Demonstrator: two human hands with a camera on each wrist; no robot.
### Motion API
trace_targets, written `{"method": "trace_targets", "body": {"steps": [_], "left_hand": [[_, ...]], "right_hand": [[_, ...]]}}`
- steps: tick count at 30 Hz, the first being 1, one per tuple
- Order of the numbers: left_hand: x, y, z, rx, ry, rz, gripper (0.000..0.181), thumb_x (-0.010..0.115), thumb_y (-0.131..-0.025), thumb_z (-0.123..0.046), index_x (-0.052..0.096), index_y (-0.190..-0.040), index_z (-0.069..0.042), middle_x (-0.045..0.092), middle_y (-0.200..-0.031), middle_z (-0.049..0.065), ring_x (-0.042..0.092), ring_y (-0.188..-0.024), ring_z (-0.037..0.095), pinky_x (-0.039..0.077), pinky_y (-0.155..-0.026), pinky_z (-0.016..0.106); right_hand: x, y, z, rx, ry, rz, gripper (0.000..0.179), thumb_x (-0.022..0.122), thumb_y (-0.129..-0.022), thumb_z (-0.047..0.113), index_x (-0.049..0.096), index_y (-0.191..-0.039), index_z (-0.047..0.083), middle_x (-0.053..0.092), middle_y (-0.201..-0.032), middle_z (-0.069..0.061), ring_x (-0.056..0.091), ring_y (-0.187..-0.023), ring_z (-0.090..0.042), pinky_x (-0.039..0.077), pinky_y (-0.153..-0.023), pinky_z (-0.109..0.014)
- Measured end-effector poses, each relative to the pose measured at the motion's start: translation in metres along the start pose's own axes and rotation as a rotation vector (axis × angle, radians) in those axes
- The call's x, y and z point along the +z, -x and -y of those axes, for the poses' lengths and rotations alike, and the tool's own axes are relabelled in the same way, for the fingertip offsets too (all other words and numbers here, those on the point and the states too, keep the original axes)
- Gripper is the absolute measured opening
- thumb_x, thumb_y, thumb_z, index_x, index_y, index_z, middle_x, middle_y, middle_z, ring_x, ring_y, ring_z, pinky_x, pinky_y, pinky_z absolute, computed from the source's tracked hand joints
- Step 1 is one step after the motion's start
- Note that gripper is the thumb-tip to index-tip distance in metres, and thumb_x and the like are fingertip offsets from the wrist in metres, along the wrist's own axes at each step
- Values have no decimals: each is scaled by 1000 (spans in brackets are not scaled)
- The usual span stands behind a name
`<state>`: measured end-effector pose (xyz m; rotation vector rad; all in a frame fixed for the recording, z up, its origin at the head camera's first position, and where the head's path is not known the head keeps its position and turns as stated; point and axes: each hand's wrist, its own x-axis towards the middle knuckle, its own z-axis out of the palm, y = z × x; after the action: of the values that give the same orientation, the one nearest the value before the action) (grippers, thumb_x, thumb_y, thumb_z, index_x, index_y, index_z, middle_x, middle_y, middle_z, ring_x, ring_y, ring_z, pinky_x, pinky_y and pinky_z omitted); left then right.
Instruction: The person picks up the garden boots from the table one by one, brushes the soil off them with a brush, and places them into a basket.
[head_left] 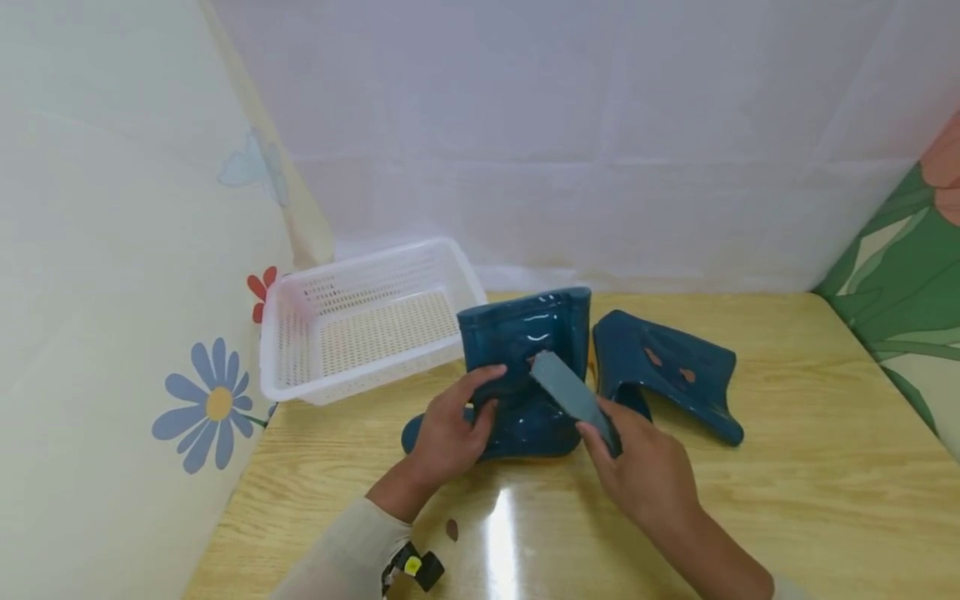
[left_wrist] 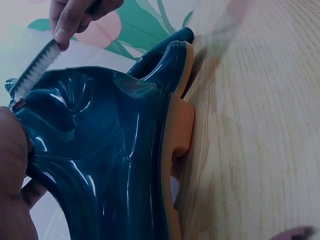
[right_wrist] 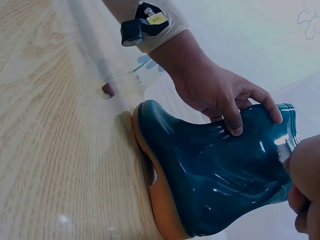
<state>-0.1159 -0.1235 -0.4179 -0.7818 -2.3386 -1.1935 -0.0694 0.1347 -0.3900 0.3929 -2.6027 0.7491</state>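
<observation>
A glossy dark teal rain boot (head_left: 525, 333) with an orange sole (right_wrist: 167, 212) stands on the table, its toe to the left in the head view. My left hand (head_left: 453, 429) grips the front of its shaft, some fingers hidden behind it. My right hand (head_left: 648, 462) holds a grey-blue scrub brush (head_left: 570, 387) by its handle. The white bristles (left_wrist: 37, 70) touch the side of the shaft, beside a small brown smudge (left_wrist: 19, 105). To the right is a second teal rain boot (head_left: 675, 367), with brown patches (head_left: 687, 376) on its shaft.
At the back left is a white perforated plastic basket (head_left: 375, 373). A small brown scrap (head_left: 452, 530) lies on the wooden table (head_left: 825, 467) near my left forearm. White sheeting (head_left: 525, 125) hangs behind the table, and flower-printed sheeting (head_left: 112, 292) is at the left.
</observation>
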Motion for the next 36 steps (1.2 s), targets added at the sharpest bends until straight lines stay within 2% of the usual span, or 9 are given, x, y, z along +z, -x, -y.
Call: {"method": "trace_targets", "body": {"steps": [2,5,9,13,16,21,25,30,36], "left_hand": [[0,0,0,0,-4,-4,57,67,-95,6,51,-144,-19,63,-137,8,62,-83,14,55,-70,31],[0,0,0,-4,-10,-5,57,67,-94,6,52,-144,-19,63,-137,9,61,-82,14,54,-69,31],[0,0,1,-2,-5,-1,57,67,-94,6,52,-144,-18,63,-138,9,64,-90,16,58,-79,34],[0,0,1,2,-2,-1,57,67,-95,6,51,-144,-18,62,-138,9,64,-94,18,58,-84,37],[0,0,1,-3,-7,-3,58,67,-94,6,51,-144,-19,62,-138,8,64,-94,18,58,-83,37],[0,0,0,-6,-8,-3,57,67,-95,6,51,-144,-18,62,-138,9,65,-96,18,58,-85,38],[0,-1,-1,-5,-8,-2,57,66,-95,6,51,-144,-17,63,-137,10,65,-97,19,58,-85,39],[0,-1,1,-14,-6,-5,57,67,-95,6,52,-144,-19,63,-138,9,65,-95,18,58,-82,37],[0,-1,3,-10,-2,1,57,67,-95,6,51,-144,-19,62,-139,9,66,-104,20,56,-91,41]], "right_hand": [[0,1,0,-8,5,-7,44,81,-91,23,69,-124,-2,73,-108,-21,72,-79,-31,57,-60,-43],[-1,2,-1,-15,8,-23,43,82,-90,22,70,-123,-2,74,-106,-20,71,-75,-29,56,-58,-42],[-3,2,-2,-30,-5,-87,44,84,-87,20,70,-123,-2,74,-104,-22,70,-71,-28,53,-53,-39],[-4,-2,-3,-54,-13,-129,46,84,-86,19,69,-124,-2,74,-104,-21,68,-68,-25,50,-51,-37],[-3,-5,-2,-71,-16,-118,46,84,-87,19,69,-125,-2,74,-102,-19,68,-69,-24,51,-53,-37],[1,-5,-3,-34,-8,-48,45,81,-91,23,68,-125,-3,74,-106,-21,72,-80,-32,57,-61,-44],[3,-1,-5,-5,3,-13,44,80,-91,24,69,-125,-2,73,-108,-22,72,-81,-33,57,-61,-45],[3,4,-8,-27,12,-37,42,83,-88,22,71,-121,-2,74,-106,-20,72,-77,-30,56,-58,-43],[-2,3,-6,-5,-5,-63,44,83,-88,21,70,-124,0,74,-105,-20,68,-71,-24,51,-53,-38]]}}
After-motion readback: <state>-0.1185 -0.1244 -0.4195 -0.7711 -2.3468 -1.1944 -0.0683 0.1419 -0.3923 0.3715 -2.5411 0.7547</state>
